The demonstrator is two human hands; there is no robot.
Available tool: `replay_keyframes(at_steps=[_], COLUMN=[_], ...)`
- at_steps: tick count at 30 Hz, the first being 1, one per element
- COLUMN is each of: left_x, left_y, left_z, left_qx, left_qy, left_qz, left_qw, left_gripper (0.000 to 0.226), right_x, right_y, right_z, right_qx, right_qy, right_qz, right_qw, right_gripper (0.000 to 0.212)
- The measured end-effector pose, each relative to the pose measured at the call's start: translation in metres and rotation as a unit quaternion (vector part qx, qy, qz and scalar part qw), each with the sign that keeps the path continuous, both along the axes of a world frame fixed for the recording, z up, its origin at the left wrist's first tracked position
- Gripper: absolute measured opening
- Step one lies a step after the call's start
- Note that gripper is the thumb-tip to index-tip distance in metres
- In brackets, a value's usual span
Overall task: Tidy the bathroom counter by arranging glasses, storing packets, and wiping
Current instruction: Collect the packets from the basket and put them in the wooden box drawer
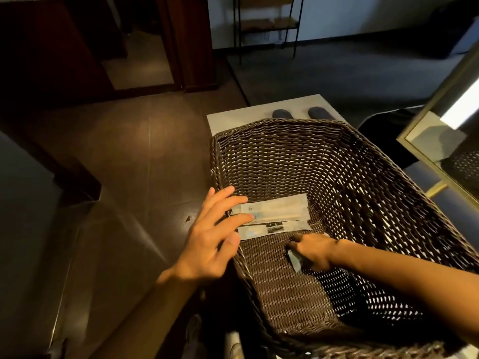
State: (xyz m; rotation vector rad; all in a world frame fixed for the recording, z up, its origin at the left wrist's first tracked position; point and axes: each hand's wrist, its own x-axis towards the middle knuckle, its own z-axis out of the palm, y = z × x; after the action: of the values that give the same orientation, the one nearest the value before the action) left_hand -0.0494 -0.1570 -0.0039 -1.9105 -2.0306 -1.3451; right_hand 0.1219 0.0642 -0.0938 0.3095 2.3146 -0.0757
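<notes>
A dark brown wicker basket (285, 151) fills the middle and right of the head view. Two flat white packets (277, 208) lie side by side on its floor against the left wall, one (272, 227) just in front of the other. My left hand (210, 234) hovers over the basket's left rim with fingers spread, its fingertips touching the packets' left ends. My right hand (313, 251) reaches down inside the basket with fingers curled on a small pale packet (295, 260) that shows under the palm.
A white mat (241, 117) with a pair of grey slippers (282, 114) lies on the floor beyond the basket. A gold-framed mirror (440, 141) stands at the right. Dark brown tiled floor spreads to the left, with a black metal rack (267, 24) at the back.
</notes>
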Motion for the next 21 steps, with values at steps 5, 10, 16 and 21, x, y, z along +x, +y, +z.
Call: replay_keyframes(at_steps=[5, 10, 16, 21], left_x=[-0.001, -0.002, -0.003, 0.001], left_y=[0.001, 0.003, 0.005, 0.006], left_z=[-0.003, -0.004, -0.008, -0.007], left_qx=[0.011, 0.01, 0.012, 0.012], left_qy=[-0.012, -0.008, -0.011, -0.023], left_qz=[-0.005, -0.001, 0.001, 0.011], left_qw=[1.0, 1.0, 1.0, 1.0], left_gripper=[0.058, 0.062, 0.06, 0.066], right_x=[-0.023, -0.056, -0.067, -0.061], right_y=[0.0, 0.004, -0.001, 0.001], right_z=[0.018, 0.014, -0.008, -0.019], right_qx=[-0.035, -0.011, -0.016, -0.015], right_qy=[0.11, 0.175, 0.166, 0.161], right_qz=[-0.059, -0.069, -0.056, -0.035], right_qw=[0.992, 0.982, 0.984, 0.986], right_gripper=[0.049, 0.056, 0.052, 0.021])
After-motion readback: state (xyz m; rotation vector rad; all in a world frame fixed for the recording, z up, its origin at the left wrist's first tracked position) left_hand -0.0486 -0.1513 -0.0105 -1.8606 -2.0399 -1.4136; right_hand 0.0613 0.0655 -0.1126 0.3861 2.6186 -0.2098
